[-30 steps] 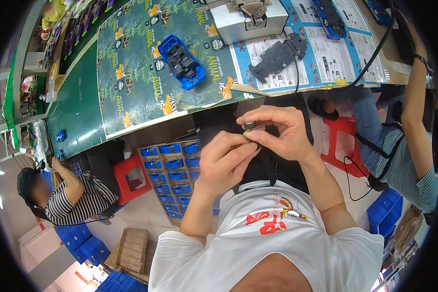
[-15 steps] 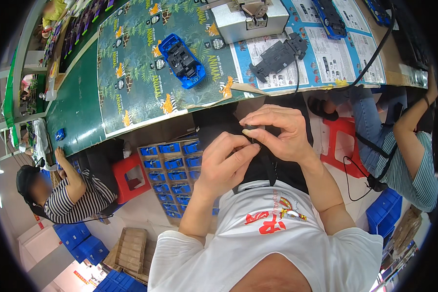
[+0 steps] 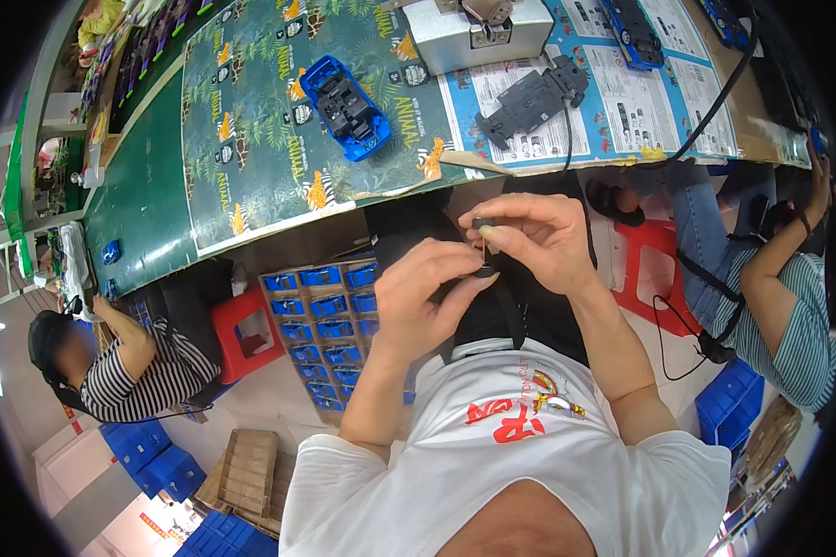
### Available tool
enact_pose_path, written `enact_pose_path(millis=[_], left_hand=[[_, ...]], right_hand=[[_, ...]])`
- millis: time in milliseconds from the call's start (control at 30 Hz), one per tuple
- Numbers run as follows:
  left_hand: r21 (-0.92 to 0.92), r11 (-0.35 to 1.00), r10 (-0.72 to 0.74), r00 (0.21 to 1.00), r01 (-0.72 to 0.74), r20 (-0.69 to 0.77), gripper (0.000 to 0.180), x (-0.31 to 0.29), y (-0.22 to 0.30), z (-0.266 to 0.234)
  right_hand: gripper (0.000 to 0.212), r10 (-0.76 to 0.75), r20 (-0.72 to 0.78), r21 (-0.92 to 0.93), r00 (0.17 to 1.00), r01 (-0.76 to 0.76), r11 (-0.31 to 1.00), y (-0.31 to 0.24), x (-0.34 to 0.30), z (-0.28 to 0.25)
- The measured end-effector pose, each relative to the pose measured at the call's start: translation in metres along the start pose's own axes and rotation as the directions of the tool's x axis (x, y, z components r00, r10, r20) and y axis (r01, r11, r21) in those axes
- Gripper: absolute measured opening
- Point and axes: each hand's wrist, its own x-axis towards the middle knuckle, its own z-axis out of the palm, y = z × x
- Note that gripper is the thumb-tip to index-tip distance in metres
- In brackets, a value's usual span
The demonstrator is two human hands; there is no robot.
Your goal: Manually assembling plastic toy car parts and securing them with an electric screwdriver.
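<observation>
Above my lap, just off the table's front edge, I hold a toy car's wheel axle (image 3: 483, 249) between both hands. It is a thin metal rod with a small black wheel at each end. The fingertips of my right hand (image 3: 541, 239) pinch the upper wheel. My left hand (image 3: 427, 292) pinches the lower wheel (image 3: 485, 271) between thumb and fingers. On the table ahead lies a blue toy car body (image 3: 346, 109), its dark interior facing up. To its right rests a dark grey toy car chassis (image 3: 533, 100).
A metal fixture (image 3: 478, 37) stands at the table's back. More blue cars (image 3: 632, 32) lie at the far right, near a black cable (image 3: 715, 107). Below the table, a divided box (image 3: 330, 306) holds several blue cars. Seated people (image 3: 144, 357) work on both sides.
My hands have drawn slightly apart, so the rod and lower wheel now show between them. The people at left and right have shifted their arms.
</observation>
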Motion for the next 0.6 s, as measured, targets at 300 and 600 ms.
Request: enact_pose_path(millis=[300,600], left_hand=[[-0.116,0.986,-0.121,0.992,0.124,0.031,0.030,0.000,-0.001,-0.001],[-0.235,0.957,-0.156,0.985,0.170,0.077,0.028,-0.005,-0.010,-0.002]], right_hand=[[0.020,-0.015,-0.032,0.013,0.999,0.016,1.000,0.008,0.002,0.004],[0.019,-0.044,0.001,-0.003,0.999,0.044,0.999,0.010,0.004,0.008]])
